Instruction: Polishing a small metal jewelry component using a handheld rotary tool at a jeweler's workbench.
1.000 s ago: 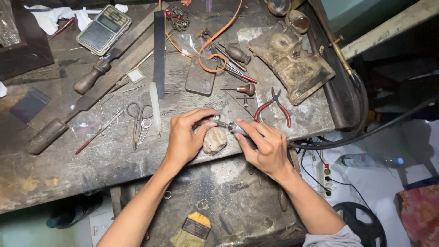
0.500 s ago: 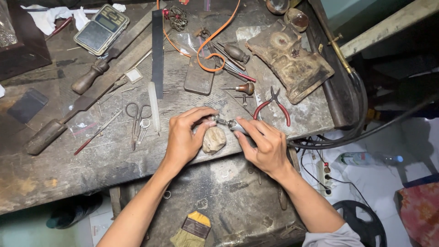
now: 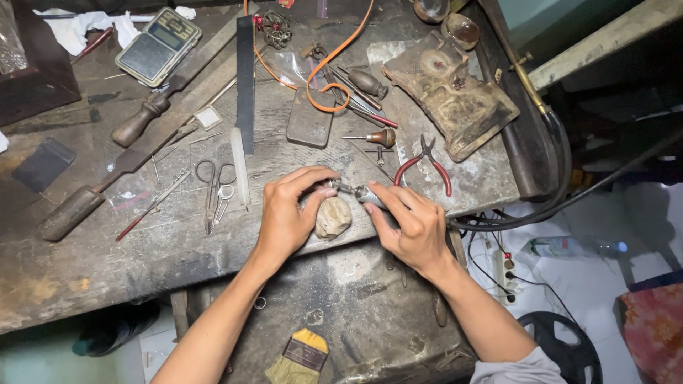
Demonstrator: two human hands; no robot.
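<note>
Both hands meet at the front edge of a worn wooden workbench (image 3: 85, 270). The right hand (image 3: 409, 224) is closed around a small metal hand tool (image 3: 359, 193), fingers wrapped over its body so that only the silver front end shows, pointing toward the left hand (image 3: 288, 213). The left thumb and forefinger are pressed together at the tip of that tool, pinching something too small to make out. Just below the point where the two hands meet sits a rounded tan wooden peg (image 3: 332, 217), touching the bench edge and lying between the hands. Just above the right hand lie red-handled pliers (image 3: 425, 167), and beyond them a battered, dirty block (image 3: 449, 92) with hollows in its top; what sits in those hollows cannot be told. Farther up from the grip are a small awl with a wooden knob (image 3: 377, 136), a dark flat stone (image 3: 309, 119) and an orange strap (image 3: 334, 60) looping over it. To the left of the left hand lie small scissors (image 3: 213, 188) and a white stick (image 3: 240, 165), then long files with wooden handles (image 3: 135, 128) well apart from the grip. At the far upper left is a pocket scale (image 3: 158, 46) near a white cloth (image 3: 75, 28). Two small round bowls (image 3: 462, 30) stand at the top edge; their contents are unclear. Below the hands, a brush (image 3: 299, 355) lies on a lower shelf.
</note>
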